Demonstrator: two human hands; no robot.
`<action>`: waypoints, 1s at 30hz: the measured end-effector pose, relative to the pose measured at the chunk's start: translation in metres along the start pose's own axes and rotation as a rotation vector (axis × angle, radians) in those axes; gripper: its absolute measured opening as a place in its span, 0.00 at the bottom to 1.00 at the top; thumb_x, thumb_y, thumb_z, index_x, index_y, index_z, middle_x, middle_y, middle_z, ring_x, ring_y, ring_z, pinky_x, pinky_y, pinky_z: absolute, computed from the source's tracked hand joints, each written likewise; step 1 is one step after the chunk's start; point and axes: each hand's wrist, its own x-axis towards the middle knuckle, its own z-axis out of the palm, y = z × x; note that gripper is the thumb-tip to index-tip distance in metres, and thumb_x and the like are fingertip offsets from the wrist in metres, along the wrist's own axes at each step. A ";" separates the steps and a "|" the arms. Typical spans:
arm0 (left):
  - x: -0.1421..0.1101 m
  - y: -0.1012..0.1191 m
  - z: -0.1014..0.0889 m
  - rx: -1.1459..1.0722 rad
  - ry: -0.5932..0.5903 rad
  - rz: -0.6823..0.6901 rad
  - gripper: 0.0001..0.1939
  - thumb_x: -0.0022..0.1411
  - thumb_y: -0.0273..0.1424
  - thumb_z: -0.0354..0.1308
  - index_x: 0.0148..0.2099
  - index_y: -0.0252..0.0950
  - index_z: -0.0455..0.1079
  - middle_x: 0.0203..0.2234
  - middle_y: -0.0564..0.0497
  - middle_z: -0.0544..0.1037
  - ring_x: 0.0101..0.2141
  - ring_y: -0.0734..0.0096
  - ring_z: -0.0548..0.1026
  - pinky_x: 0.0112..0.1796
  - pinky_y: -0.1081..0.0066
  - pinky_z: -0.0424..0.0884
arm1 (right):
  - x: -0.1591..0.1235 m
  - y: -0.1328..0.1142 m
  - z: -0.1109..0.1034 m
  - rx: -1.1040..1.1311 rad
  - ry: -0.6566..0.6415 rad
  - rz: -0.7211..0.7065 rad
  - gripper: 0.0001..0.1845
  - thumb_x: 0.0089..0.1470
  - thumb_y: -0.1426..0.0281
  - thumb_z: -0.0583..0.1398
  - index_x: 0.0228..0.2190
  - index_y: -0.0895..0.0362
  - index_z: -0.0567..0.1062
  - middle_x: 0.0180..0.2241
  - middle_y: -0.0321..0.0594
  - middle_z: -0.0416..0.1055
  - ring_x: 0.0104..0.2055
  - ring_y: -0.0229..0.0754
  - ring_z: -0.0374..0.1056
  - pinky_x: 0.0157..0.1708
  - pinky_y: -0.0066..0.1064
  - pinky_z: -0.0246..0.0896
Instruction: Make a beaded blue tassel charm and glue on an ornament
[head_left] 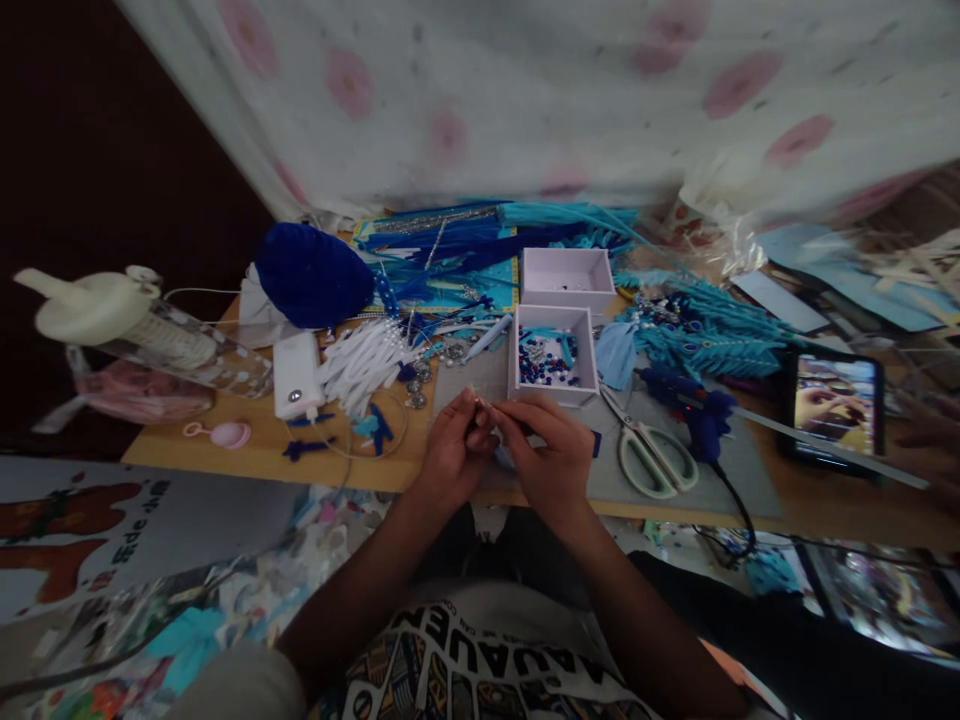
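Observation:
My left hand (456, 442) and my right hand (551, 445) meet above the front edge of the table, fingertips pinched close together. Something very small and pale sits between them, too small to name. Just beyond the hands stands a white box (553, 398) holding blue, red and white beads (536, 365). A second white box (568, 298) adjoins it behind. To the right of my right hand lie scissors (654, 460) with pale handles and a blue glue gun (694, 405) with a long glue stick.
Blue pipe cleaners (480, 245), white strips (364, 365) and a dark blue plush piece (313, 275) spread across the table. A white power bank (295, 375) and a clear cup (150, 320) stand left. A phone (834, 405) lies right, beside another person's hand (934, 435).

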 end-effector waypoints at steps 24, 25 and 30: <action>-0.052 0.020 0.054 -0.214 -0.006 -0.075 0.18 0.58 0.40 0.69 0.29 0.34 0.68 0.18 0.61 0.58 0.19 0.85 0.57 0.23 0.83 0.64 | 0.014 -0.077 -0.024 -0.121 0.099 -0.173 0.07 0.57 0.76 0.66 0.35 0.52 0.82 0.31 0.36 0.80 0.30 0.36 0.76 0.30 0.25 0.72; -0.053 0.020 0.055 -0.222 -0.008 -0.074 0.18 0.58 0.40 0.70 0.29 0.34 0.68 0.18 0.61 0.58 0.19 0.85 0.58 0.24 0.83 0.65 | 0.014 -0.077 -0.024 -0.123 0.102 -0.179 0.07 0.57 0.76 0.66 0.35 0.53 0.82 0.32 0.36 0.80 0.30 0.35 0.76 0.30 0.25 0.72; -0.052 0.019 0.054 -0.251 -0.032 -0.061 0.19 0.54 0.38 0.72 0.28 0.33 0.67 0.19 0.61 0.61 0.20 0.86 0.60 0.25 0.84 0.66 | 0.014 -0.078 -0.024 -0.122 0.091 -0.158 0.07 0.57 0.77 0.65 0.35 0.53 0.83 0.32 0.36 0.80 0.30 0.35 0.76 0.32 0.25 0.73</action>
